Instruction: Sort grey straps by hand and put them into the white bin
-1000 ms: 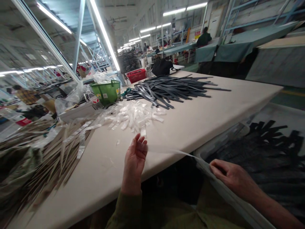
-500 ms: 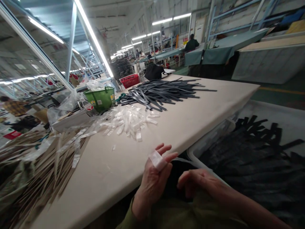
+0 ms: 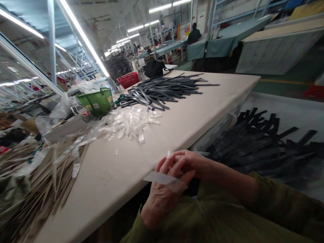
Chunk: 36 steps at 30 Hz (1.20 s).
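Left hand (image 3: 162, 199) and right hand (image 3: 188, 162), apart a moment ago, now closed together just off the table (image 3: 108, 179), right fingers (image 3: 181, 160) folded over the left, both curled narrow on a clear plastic strip (image 3: 159, 177), its free end lying across the back of the left hand, the rest hidden in the grip. Ahead of the hands: a heap of white labels (image 3: 129, 123), then black straps (image 3: 162, 92) and a green basket (image 3: 95, 103); to the right, a plastic bin (image 3: 215, 131) of more black straps; to the left, a bundle of beige strips (image 3: 37, 179)
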### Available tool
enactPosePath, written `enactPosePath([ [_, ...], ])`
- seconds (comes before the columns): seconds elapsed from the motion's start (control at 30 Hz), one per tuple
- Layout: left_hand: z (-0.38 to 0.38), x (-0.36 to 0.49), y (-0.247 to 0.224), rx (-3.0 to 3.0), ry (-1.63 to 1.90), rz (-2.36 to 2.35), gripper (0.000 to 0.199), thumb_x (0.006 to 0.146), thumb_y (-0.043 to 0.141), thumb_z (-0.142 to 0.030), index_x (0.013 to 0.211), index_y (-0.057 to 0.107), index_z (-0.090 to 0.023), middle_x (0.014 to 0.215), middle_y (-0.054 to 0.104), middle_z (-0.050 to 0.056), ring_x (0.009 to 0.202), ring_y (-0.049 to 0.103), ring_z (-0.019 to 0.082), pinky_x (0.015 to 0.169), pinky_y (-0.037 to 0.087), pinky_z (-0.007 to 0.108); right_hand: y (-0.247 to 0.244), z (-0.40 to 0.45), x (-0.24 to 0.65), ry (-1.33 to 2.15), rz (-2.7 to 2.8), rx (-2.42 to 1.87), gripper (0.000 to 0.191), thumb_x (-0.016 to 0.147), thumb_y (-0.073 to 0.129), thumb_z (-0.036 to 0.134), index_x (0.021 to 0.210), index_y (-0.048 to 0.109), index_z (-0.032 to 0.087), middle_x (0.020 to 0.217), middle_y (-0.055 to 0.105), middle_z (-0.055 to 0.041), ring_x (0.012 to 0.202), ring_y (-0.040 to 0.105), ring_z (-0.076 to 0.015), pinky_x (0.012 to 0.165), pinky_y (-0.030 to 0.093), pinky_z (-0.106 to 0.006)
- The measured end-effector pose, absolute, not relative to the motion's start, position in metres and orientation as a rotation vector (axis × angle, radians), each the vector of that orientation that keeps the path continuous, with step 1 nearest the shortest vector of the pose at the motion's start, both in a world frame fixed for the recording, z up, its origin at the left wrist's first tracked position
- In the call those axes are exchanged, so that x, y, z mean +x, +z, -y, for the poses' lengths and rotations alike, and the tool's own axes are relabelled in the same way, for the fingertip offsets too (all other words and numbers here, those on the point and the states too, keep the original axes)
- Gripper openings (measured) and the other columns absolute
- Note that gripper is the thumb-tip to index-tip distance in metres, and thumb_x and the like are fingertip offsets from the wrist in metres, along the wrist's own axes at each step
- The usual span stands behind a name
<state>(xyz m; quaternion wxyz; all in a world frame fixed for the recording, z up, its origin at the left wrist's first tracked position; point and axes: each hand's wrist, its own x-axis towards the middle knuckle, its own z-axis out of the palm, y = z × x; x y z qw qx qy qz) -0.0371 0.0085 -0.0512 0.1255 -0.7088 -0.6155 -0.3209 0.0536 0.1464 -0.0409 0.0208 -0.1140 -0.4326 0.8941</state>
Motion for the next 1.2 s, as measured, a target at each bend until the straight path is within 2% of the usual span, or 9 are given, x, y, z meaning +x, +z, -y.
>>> enactPosePath([
  [0.13,0.008,-0.037,-0.059,-2.056,-0.955,1.645,0.058,0.085,0.069,-0.012,0.133,0.058,-0.043,0.133,0.065,-0.001,0.134,0.049,0.025,0.119,0.028,0.042,-0.030,-0.169,0.042,2.593,1.374,-0.378,0.036,0.071,0.083,0.046,0.073,0.070,0.013,0.065,0.064,0.0009,0.051,0.049,-0.0056,0.046,0.037,-0.015],
  [0.23,0.020,-0.037,-0.065,-2.188,-1.168,1.758,0.051,0.085,0.068,-0.011,0.122,0.066,-0.047,0.122,0.072,-0.002,0.121,0.061,0.023,0.110,0.040,0.038,-0.017,-0.188,0.036,2.464,1.377,-0.386,0.037,0.071,0.084,0.048,0.075,0.070,0.013,0.071,0.068,-0.0002,0.050,0.048,-0.0040,0.043,0.034,-0.014],
  [0.37,0.015,-0.038,-0.066,-1.803,-1.744,2.091,0.037,0.088,0.064,-0.017,0.118,0.071,-0.037,0.124,0.070,0.005,0.112,0.066,0.024,0.097,0.050,0.037,-0.001,-0.194,0.029,2.349,1.524,-0.313,0.039,0.072,0.082,0.051,0.075,0.070,0.014,0.073,0.070,-0.0013,0.048,0.048,-0.0041,0.040,0.032,-0.014],
  [0.47,-0.002,-0.042,-0.062,-1.390,-1.913,2.252,0.057,0.077,0.077,-0.024,0.132,0.061,-0.029,0.133,0.063,0.009,0.119,0.060,0.028,0.098,0.049,0.039,0.007,-0.186,0.022,2.307,1.624,-0.248,0.044,0.071,0.080,0.057,0.074,0.069,0.014,0.072,0.070,-0.0013,0.048,0.051,-0.0053,0.040,0.035,-0.015],
  [0.6,-0.018,-0.045,-0.059,-1.427,-1.924,2.491,0.024,0.079,0.075,-0.034,0.100,0.077,-0.023,0.087,0.073,0.005,0.079,0.065,0.021,0.076,0.051,0.031,0.012,-0.177,0.015,2.271,1.666,-0.198,0.045,0.072,0.077,0.059,0.074,0.068,0.015,0.073,0.070,-0.0015,0.049,0.052,-0.0057,0.041,0.037,-0.015],
  [0.67,-0.017,-0.042,-0.062,-1.453,-2.054,2.593,0.021,0.084,0.070,-0.039,0.091,0.079,-0.022,0.072,0.071,0.003,0.066,0.061,0.017,0.067,0.049,0.028,0.014,-0.180,0.013,2.233,1.687,-0.201,0.043,0.074,0.076,0.057,0.074,0.067,0.015,0.075,0.070,-0.0022,0.051,0.053,-0.0060,0.042,0.037,-0.016],
  [0.9,-0.001,-0.027,-0.082,-1.344,-2.836,2.488,0.039,0.091,0.061,-0.045,0.119,0.063,-0.018,0.079,0.071,0.003,0.069,0.062,0.014,0.069,0.049,0.027,0.010,-0.207,0.000,2.150,1.688,-0.355,0.039,0.072,0.077,0.052,0.074,0.065,0.016,0.079,0.070,-0.0022,0.054,0.052,-0.0057,0.045,0.036,-0.015],
  [1.07,-0.001,-0.023,-0.097,-1.294,-2.891,2.624,0.036,0.088,0.063,-0.050,0.098,0.064,-0.015,0.069,0.068,0.003,0.065,0.061,0.015,0.068,0.047,0.027,0.001,-0.205,-0.008,2.185,1.767,-0.358,0.051,0.066,0.078,0.064,0.074,0.065,0.016,0.078,0.070,-0.0035,0.054,0.054,-0.0076,0.044,0.036,-0.017],
  [1.2,-0.005,-0.026,-0.095,-1.394,-2.631,2.890,0.031,0.081,0.067,-0.041,0.071,0.068,-0.013,0.064,0.066,0.003,0.062,0.057,0.013,0.065,0.043,0.026,-0.009,-0.202,-0.014,2.195,1.879,-0.325,0.053,0.067,0.075,0.067,0.074,0.065,0.015,0.078,0.070,-0.0046,0.055,0.056,-0.0088,0.046,0.037,-0.019],
])
